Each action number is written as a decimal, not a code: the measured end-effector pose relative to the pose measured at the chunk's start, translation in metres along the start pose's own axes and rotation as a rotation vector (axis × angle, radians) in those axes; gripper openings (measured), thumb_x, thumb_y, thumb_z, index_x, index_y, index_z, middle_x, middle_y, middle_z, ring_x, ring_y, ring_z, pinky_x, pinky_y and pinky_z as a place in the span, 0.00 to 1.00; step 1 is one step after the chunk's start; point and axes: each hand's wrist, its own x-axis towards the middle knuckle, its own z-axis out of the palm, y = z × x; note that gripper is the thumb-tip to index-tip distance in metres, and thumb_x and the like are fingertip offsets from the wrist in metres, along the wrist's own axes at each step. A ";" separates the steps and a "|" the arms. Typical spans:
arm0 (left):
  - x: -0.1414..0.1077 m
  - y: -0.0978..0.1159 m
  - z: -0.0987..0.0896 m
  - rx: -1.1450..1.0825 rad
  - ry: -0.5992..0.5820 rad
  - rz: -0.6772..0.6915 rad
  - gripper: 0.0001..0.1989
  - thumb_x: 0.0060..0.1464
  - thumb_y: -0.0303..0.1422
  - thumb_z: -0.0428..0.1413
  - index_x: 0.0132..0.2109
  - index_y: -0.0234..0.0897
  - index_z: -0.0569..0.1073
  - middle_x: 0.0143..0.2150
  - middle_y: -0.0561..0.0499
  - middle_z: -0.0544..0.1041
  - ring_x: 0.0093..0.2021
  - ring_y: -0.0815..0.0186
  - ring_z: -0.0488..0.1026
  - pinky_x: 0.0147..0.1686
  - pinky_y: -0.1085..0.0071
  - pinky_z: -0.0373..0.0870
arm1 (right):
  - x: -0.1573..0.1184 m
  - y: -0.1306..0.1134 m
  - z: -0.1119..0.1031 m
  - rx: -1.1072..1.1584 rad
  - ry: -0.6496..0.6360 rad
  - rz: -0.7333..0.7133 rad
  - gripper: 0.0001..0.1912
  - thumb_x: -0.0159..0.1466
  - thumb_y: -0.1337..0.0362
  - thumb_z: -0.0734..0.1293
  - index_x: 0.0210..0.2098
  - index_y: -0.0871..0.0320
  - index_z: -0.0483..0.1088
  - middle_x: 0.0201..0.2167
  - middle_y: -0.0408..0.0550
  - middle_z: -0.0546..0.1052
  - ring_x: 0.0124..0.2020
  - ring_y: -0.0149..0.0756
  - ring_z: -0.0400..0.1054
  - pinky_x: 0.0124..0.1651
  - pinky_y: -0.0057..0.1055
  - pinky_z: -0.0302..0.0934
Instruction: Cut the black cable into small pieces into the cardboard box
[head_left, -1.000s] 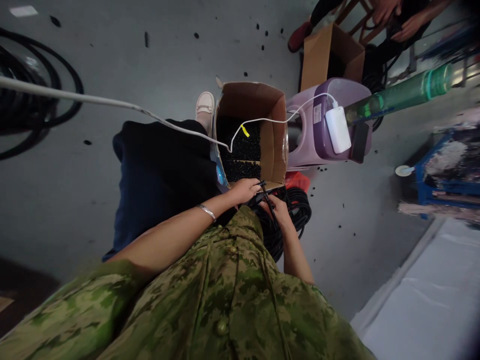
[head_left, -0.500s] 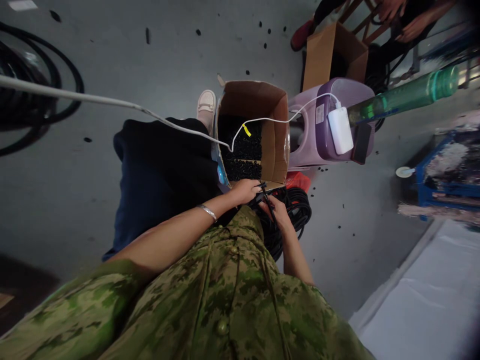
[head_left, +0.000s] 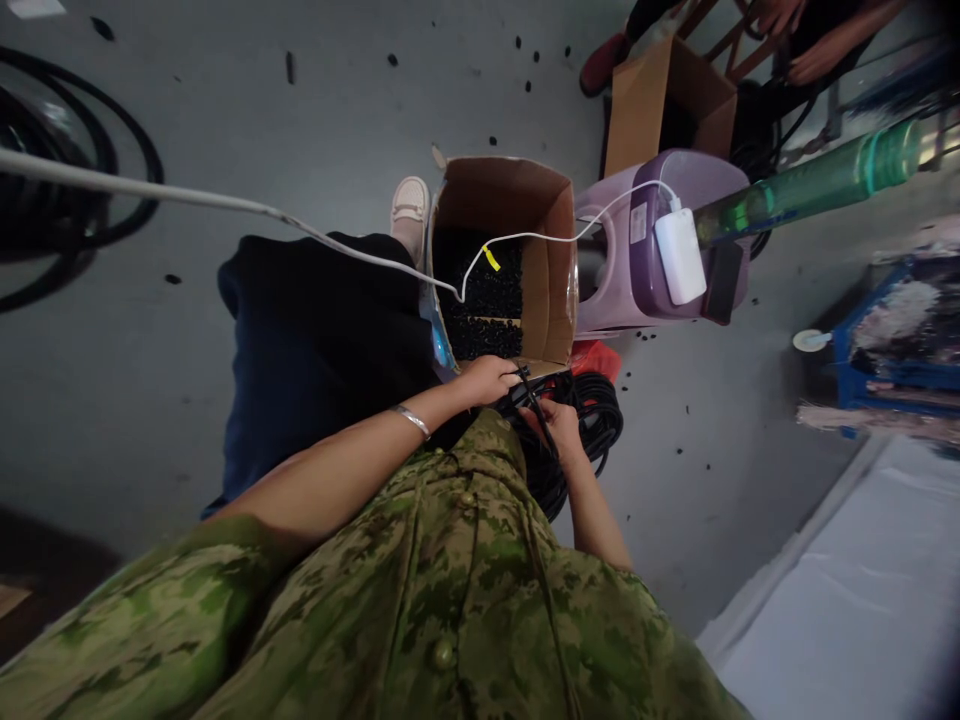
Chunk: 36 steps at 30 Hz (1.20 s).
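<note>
My left hand [head_left: 489, 380], with a silver bangle on its wrist, is closed at the near edge of an open cardboard box [head_left: 551, 270]; its fingertips pinch a small black piece. Just to the right, my right hand [head_left: 559, 428] is closed around a black strip [head_left: 534, 402] that runs up to the left fingertips. Many small black parts [head_left: 487, 340] fill the bottom of the box. Beneath and beside my right hand lies a coil of black cable [head_left: 600, 415].
A lilac stool [head_left: 615, 290] carries a white power bank [head_left: 681, 258], a dark phone and a green bottle [head_left: 817, 190]. A white cord [head_left: 300, 228] crosses above the box. Top right, a person's hands are beside another cardboard box [head_left: 637, 110]. Black bits lie scattered on the floor.
Both hands stay nearly in place. The right hand has shifted slightly lower relative to the box, and more of the black strip shows between the hands. The view has moved a little.
</note>
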 end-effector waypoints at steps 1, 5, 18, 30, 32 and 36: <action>0.000 0.000 0.000 -0.006 -0.005 0.004 0.13 0.56 0.35 0.50 0.26 0.36 0.71 0.22 0.52 0.71 0.26 0.67 0.67 0.27 0.73 0.58 | -0.001 0.000 0.001 -0.014 0.005 0.004 0.28 0.58 0.39 0.62 0.19 0.56 0.65 0.16 0.41 0.62 0.21 0.29 0.54 0.25 0.26 0.44; 0.000 0.000 0.002 -0.049 0.000 -0.019 0.12 0.56 0.34 0.49 0.28 0.36 0.72 0.23 0.53 0.72 0.26 0.67 0.67 0.26 0.74 0.60 | -0.002 -0.001 0.012 0.019 0.033 0.028 0.29 0.58 0.37 0.61 0.17 0.57 0.61 0.16 0.40 0.59 0.21 0.27 0.51 0.25 0.26 0.42; 0.006 -0.009 0.010 -0.415 0.198 -0.173 0.08 0.56 0.34 0.52 0.32 0.36 0.70 0.27 0.52 0.74 0.29 0.67 0.70 0.32 0.73 0.67 | 0.006 -0.013 0.028 0.266 0.083 0.112 0.30 0.55 0.36 0.63 0.17 0.56 0.59 0.16 0.38 0.56 0.21 0.28 0.50 0.24 0.26 0.45; 0.001 -0.003 0.004 -0.287 0.237 -0.124 0.09 0.57 0.33 0.51 0.30 0.35 0.72 0.25 0.53 0.73 0.27 0.68 0.67 0.28 0.74 0.63 | 0.011 -0.018 0.014 0.421 -0.132 -0.015 0.24 0.60 0.42 0.61 0.25 0.56 0.66 0.23 0.43 0.70 0.28 0.34 0.64 0.34 0.28 0.58; 0.000 -0.002 0.004 -0.269 0.244 -0.121 0.09 0.57 0.32 0.52 0.31 0.35 0.73 0.25 0.53 0.74 0.27 0.68 0.68 0.29 0.74 0.64 | 0.013 -0.017 0.014 0.420 -0.138 -0.023 0.23 0.60 0.42 0.62 0.27 0.56 0.67 0.25 0.43 0.71 0.29 0.35 0.65 0.35 0.29 0.59; -0.002 0.001 0.001 -0.208 0.233 -0.109 0.08 0.57 0.32 0.53 0.32 0.36 0.75 0.28 0.52 0.75 0.29 0.67 0.69 0.31 0.73 0.66 | 0.017 -0.014 0.013 0.404 -0.137 -0.029 0.22 0.61 0.42 0.61 0.29 0.56 0.67 0.26 0.43 0.71 0.30 0.35 0.65 0.35 0.30 0.60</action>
